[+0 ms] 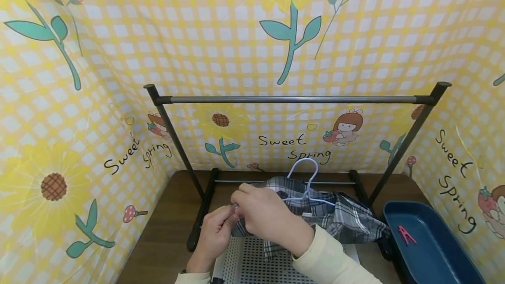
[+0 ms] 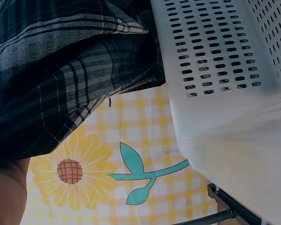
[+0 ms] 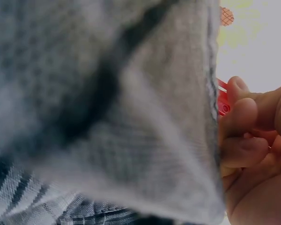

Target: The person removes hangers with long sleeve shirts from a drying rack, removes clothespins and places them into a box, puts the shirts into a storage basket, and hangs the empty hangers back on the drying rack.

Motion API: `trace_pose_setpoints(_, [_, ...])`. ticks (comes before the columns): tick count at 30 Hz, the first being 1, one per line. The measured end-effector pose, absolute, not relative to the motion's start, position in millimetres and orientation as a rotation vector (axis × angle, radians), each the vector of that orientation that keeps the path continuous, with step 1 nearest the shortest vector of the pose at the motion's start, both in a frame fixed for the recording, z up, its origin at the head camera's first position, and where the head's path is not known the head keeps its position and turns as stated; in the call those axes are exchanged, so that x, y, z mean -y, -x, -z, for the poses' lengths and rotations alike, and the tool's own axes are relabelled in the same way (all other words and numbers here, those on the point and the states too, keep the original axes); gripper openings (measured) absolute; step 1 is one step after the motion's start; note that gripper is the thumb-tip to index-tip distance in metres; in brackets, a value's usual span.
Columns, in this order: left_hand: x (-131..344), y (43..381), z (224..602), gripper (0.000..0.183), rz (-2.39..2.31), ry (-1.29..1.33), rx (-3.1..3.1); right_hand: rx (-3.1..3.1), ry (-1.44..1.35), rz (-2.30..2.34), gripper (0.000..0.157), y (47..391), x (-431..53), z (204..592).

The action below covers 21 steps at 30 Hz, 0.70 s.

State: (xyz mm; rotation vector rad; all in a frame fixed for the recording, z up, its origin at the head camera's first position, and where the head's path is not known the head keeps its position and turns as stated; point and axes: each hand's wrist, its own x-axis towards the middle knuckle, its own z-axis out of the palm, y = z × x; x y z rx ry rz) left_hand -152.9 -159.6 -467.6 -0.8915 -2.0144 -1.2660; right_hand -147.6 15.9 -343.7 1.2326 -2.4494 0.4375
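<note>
A grey and black plaid shirt (image 1: 351, 220) lies bunched on a pale lilac hanger (image 1: 310, 174) whose hook points up. My left hand (image 1: 215, 236) grips the shirt's left part with curled fingers; in the left wrist view the plaid cloth (image 2: 84, 84) runs up to that hand. My right hand (image 1: 264, 214) is right against the left one, its fingers curled. In the right wrist view, the right hand (image 3: 257, 136) pinches a red clothespin (image 3: 223, 101), partly hidden by cloth and thumb. Exactly where the fingertips meet is hidden in the head view.
A black-legged rack with a grey bar (image 1: 292, 99) stands behind the shirt. Below the hands is a white perforated basket (image 1: 229, 260). To the right, a dark blue tray (image 1: 438, 249) holds a pink clothespin (image 1: 406, 234). Yellow checked cloth (image 1: 197, 47) encloses the brown table (image 1: 154, 240).
</note>
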Motion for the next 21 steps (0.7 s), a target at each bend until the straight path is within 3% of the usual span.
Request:
trace_pose_setpoints(18, [159.0,152.5,468.7,0.032,1.227,0.900,2.010,2.597,-1.208,-0.873,0.026,136.1,-26.3,333.6])
trace_pose_setpoints(21, [158.6,151.2,466.0,0.030,1.224,0.896,2.016,2.554,-1.205,-0.943,0.022,135.5,-30.2,334.6])
